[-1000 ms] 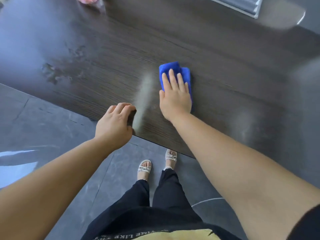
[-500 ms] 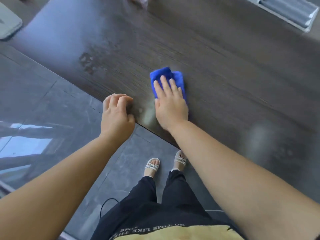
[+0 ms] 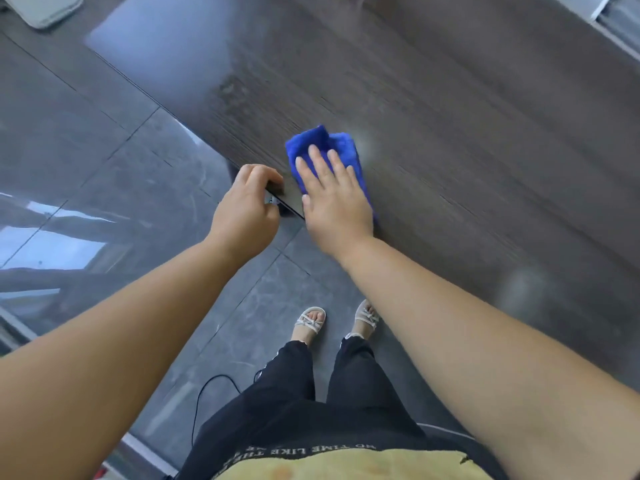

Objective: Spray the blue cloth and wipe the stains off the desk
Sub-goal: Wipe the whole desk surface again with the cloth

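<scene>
Head view: right hand (image 3: 334,199) lies flat with fingers spread on the cloth (image 3: 323,150), pressing it to the desk (image 3: 467,140) close to the near edge; the cloth's far end sticks out past the fingertips, and a strip shows along the hand's right side. Left hand (image 3: 244,209) is curled, fingers hooked over the desk's near edge just left of the right hand, holding nothing else. Stains (image 3: 230,95) show as a dull mottled patch on the dark wood farther along toward the left corner, apart from the cloth. A paler smear (image 3: 523,289) sits near the edge on the right. Below the desk edge lie grey floor tiles (image 3: 104,140), the person's sandalled feet (image 3: 310,322) and a black cable (image 3: 211,384). A pale object (image 3: 45,8) lies at the top left corner; what it is cannot be told.
</scene>
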Action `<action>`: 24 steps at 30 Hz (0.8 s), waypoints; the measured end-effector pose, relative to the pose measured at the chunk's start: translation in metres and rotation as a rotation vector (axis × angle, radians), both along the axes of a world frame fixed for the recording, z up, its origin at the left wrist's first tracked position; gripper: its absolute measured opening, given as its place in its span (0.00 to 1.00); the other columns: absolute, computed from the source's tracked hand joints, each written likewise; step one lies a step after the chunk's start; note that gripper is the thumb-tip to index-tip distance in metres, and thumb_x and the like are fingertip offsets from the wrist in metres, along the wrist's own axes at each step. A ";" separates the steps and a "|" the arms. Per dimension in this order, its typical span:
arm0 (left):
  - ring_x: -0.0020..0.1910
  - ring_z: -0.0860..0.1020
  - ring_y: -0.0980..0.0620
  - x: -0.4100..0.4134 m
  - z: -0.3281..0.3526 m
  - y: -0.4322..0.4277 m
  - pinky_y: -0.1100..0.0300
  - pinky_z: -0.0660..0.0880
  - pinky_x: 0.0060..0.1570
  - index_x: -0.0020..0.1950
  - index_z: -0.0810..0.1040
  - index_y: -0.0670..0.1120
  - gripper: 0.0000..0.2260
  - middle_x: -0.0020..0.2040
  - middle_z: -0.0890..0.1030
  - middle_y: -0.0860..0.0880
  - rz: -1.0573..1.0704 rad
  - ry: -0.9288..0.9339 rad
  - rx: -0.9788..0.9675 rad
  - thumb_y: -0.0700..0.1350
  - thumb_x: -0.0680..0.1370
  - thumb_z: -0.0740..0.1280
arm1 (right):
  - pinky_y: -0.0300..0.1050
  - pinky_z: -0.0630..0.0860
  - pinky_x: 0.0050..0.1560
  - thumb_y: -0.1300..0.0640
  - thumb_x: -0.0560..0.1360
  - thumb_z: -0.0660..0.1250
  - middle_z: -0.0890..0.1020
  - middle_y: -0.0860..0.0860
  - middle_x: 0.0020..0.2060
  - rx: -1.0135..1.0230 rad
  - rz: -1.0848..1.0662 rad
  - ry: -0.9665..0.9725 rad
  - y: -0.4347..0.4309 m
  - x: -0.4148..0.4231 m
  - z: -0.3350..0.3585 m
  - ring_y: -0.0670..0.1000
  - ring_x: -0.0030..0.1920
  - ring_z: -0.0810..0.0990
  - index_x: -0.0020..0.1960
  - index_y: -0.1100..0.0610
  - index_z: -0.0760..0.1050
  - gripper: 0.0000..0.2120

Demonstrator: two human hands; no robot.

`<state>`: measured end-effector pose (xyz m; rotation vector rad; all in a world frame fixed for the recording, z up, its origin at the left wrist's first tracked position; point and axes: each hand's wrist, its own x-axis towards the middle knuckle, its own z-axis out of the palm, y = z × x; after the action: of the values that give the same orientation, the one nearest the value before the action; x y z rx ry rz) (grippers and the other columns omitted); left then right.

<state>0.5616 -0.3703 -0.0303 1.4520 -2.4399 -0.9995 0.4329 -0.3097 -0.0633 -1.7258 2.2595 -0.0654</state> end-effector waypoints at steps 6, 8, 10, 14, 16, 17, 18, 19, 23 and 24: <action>0.64 0.68 0.46 0.009 -0.004 -0.012 0.53 0.65 0.66 0.63 0.70 0.41 0.18 0.66 0.68 0.46 -0.028 -0.055 0.026 0.34 0.73 0.58 | 0.58 0.66 0.67 0.53 0.76 0.53 0.69 0.55 0.70 -0.084 0.145 -0.001 0.058 -0.050 0.000 0.59 0.69 0.68 0.70 0.55 0.68 0.24; 0.63 0.68 0.47 0.011 -0.003 -0.016 0.57 0.67 0.60 0.64 0.70 0.43 0.18 0.67 0.67 0.47 -0.036 -0.077 0.036 0.35 0.74 0.57 | 0.56 0.57 0.72 0.54 0.79 0.52 0.61 0.54 0.74 -0.051 -0.049 -0.009 0.045 -0.057 0.004 0.58 0.74 0.59 0.74 0.54 0.61 0.23; 0.62 0.69 0.47 0.012 -0.002 -0.019 0.57 0.67 0.55 0.65 0.69 0.44 0.19 0.67 0.67 0.48 -0.024 -0.066 0.043 0.35 0.75 0.57 | 0.54 0.50 0.73 0.55 0.81 0.51 0.52 0.52 0.77 -0.005 -0.204 0.044 0.019 -0.039 0.003 0.56 0.76 0.51 0.77 0.53 0.52 0.25; 0.72 0.61 0.45 0.018 -0.007 -0.024 0.51 0.59 0.70 0.66 0.70 0.42 0.21 0.69 0.68 0.45 -0.036 -0.053 -0.032 0.34 0.73 0.58 | 0.52 0.45 0.74 0.52 0.82 0.51 0.47 0.51 0.77 0.061 0.067 0.028 0.003 0.004 0.005 0.55 0.76 0.46 0.77 0.52 0.46 0.27; 0.76 0.52 0.44 0.025 -0.010 -0.031 0.46 0.48 0.74 0.70 0.67 0.43 0.24 0.73 0.63 0.46 -0.084 -0.163 -0.083 0.35 0.74 0.60 | 0.51 0.46 0.75 0.51 0.82 0.53 0.48 0.51 0.77 0.089 0.217 -0.007 0.019 -0.003 0.009 0.54 0.76 0.46 0.77 0.52 0.48 0.26; 0.76 0.49 0.44 0.029 -0.011 -0.035 0.45 0.44 0.74 0.72 0.64 0.45 0.26 0.75 0.60 0.47 -0.118 -0.231 -0.088 0.36 0.74 0.60 | 0.49 0.45 0.75 0.50 0.82 0.53 0.48 0.51 0.77 0.103 0.264 -0.029 0.027 -0.010 0.013 0.53 0.77 0.45 0.77 0.52 0.48 0.26; 0.76 0.47 0.45 0.032 -0.012 -0.039 0.45 0.42 0.74 0.74 0.61 0.46 0.27 0.76 0.57 0.47 -0.150 -0.279 -0.093 0.37 0.75 0.60 | 0.47 0.44 0.75 0.49 0.82 0.53 0.46 0.50 0.77 0.134 0.306 -0.054 0.033 -0.019 0.017 0.52 0.76 0.43 0.77 0.52 0.47 0.27; 0.76 0.46 0.45 0.034 -0.012 -0.042 0.46 0.41 0.73 0.75 0.59 0.48 0.28 0.77 0.55 0.48 -0.181 -0.305 -0.102 0.37 0.75 0.60 | 0.44 0.42 0.74 0.49 0.82 0.52 0.43 0.49 0.76 0.200 0.338 -0.089 0.038 -0.028 0.023 0.50 0.76 0.41 0.77 0.52 0.46 0.27; 0.76 0.47 0.46 0.037 -0.012 -0.049 0.46 0.41 0.73 0.75 0.58 0.50 0.29 0.77 0.55 0.50 -0.232 -0.314 -0.116 0.37 0.75 0.59 | 0.43 0.51 0.73 0.48 0.81 0.55 0.36 0.45 0.72 0.315 0.441 -0.073 0.040 -0.046 0.030 0.47 0.76 0.40 0.77 0.51 0.44 0.30; 0.76 0.47 0.46 0.036 -0.012 -0.050 0.46 0.42 0.73 0.75 0.59 0.50 0.29 0.77 0.56 0.50 -0.231 -0.307 -0.105 0.37 0.75 0.59 | 0.44 0.53 0.73 0.47 0.80 0.56 0.39 0.47 0.73 0.275 0.464 -0.048 0.038 -0.045 0.029 0.49 0.76 0.44 0.77 0.52 0.47 0.30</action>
<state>0.5973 -0.4206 -0.0420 1.4035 -2.8839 -0.7139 0.3878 -0.2720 -0.0343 -2.0101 1.6880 0.2850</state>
